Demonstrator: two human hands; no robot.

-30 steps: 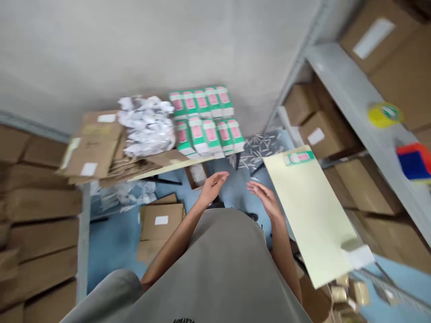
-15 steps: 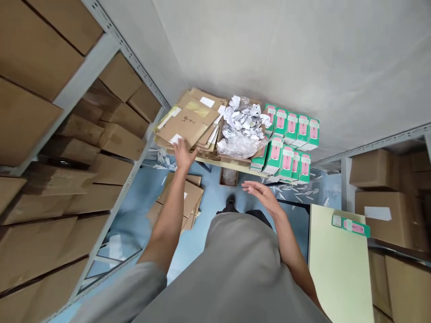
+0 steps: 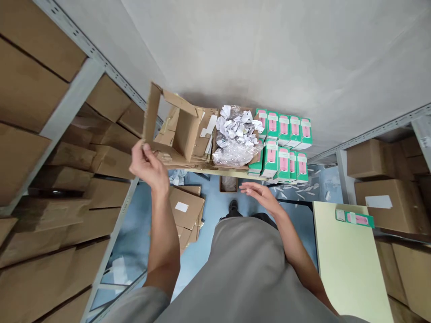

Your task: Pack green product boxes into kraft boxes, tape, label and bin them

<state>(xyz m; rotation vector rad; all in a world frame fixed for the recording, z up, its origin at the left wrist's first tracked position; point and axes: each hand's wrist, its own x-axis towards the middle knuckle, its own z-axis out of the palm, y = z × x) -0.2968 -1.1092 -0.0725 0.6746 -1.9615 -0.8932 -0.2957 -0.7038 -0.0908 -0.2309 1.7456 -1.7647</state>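
Observation:
My left hand [image 3: 148,165] is closed on the edge of a brown cardboard box [image 3: 170,123], lifted and half unfolded above a stack of flattened cartons [image 3: 202,143] on a small table [image 3: 222,172]. My right hand [image 3: 261,195] hovers open, fingers spread, in front of the table and holds nothing. Beside the stack lies a clear bag of crumpled white paper [image 3: 235,134], and to its right stand green and pink product boxes [image 3: 284,141] in two rows.
Metal shelving with brown cartons [image 3: 50,152] runs along the left, and more cartons [image 3: 380,184] sit on the right. A pale yellow tabletop [image 3: 346,264] at right carries one green and pink box [image 3: 355,218]. Flattened cartons [image 3: 185,211] lie on the blue floor.
My left hand reached to the carton stack, gripped one box and has lifted it up and leftward, opening it partly. The view swung left. My right hand stayed open.

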